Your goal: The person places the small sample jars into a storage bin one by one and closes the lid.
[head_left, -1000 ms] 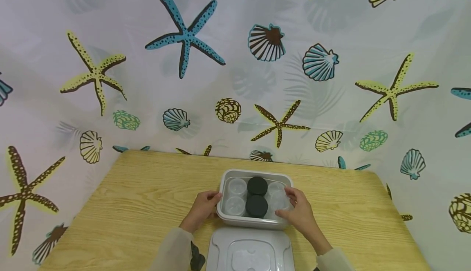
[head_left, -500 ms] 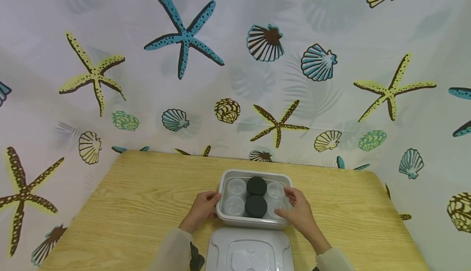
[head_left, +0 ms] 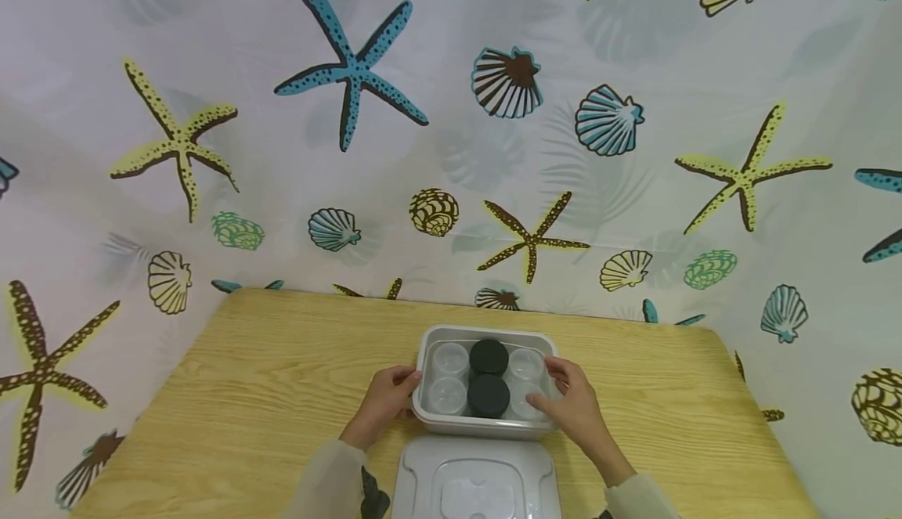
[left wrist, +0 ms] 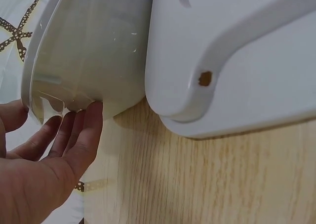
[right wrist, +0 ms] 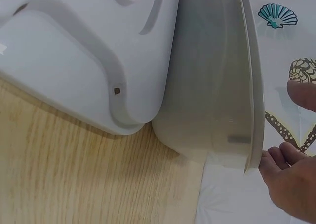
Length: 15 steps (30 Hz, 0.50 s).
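Note:
In the head view, a white rectangular tub (head_left: pixel 486 428) holds two columns of clear round cups, with two black-topped round containers (head_left: pixel 488 396) between them. My left hand (head_left: pixel 386 395) grips the tub's left side, thumb at the rim; the left wrist view has its fingers (left wrist: pixel 89 135) against the outer wall below. At the right end, my right hand (head_left: pixel 576 403) is spread over the rim, thumb near the front right clear cup (head_left: pixel 523 398). In the right wrist view its thumb (right wrist: pixel 302 94) stands apart from the fingers, which are by the rim. Some of the cup is hidden.
A white lid (head_left: pixel 479 476) lies flat on the wooden table (head_left: pixel 282 394), right in front of the tub. Behind the table hangs a curtain (head_left: pixel 451 143) printed with starfish and shells.
The front right clear cup has settled lower and slightly toward the front, and my right hand no longer pinches it. My left hand stays at the tub's side. The head view shifts slightly.

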### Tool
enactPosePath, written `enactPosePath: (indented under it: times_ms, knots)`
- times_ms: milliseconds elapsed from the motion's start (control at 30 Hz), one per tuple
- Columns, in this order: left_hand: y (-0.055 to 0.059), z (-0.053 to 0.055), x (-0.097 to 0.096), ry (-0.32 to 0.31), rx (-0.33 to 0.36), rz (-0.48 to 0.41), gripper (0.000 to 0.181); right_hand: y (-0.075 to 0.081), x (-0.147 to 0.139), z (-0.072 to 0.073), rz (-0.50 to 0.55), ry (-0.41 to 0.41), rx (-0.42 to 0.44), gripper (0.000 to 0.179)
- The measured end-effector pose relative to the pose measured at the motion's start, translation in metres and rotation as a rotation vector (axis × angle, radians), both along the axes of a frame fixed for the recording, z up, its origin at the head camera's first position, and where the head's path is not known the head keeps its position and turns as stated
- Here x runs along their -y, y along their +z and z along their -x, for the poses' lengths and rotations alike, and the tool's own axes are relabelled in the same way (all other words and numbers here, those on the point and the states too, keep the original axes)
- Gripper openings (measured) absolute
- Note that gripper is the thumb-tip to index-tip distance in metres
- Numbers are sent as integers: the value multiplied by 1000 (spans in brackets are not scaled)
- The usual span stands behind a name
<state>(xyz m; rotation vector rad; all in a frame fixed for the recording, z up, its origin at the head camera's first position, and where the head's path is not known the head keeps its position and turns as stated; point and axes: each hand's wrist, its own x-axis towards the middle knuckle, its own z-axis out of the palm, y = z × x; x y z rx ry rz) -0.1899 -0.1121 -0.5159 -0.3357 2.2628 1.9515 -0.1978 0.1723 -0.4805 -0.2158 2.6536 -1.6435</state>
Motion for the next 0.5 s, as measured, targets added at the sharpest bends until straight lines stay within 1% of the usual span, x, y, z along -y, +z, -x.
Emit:
enactPosePath:
  times_ms: [167,333,500]
  knots:
    - [-1,-2,0,6,3,-33,38,2,-4,0,15,-14,17,57]
    - [1,-4,5,9,3,-79,36,4,-11,0,14,-20,27,53]
    - [3,-8,13,15,4,-85,35,5,-17,-2,19,-33,35,50]
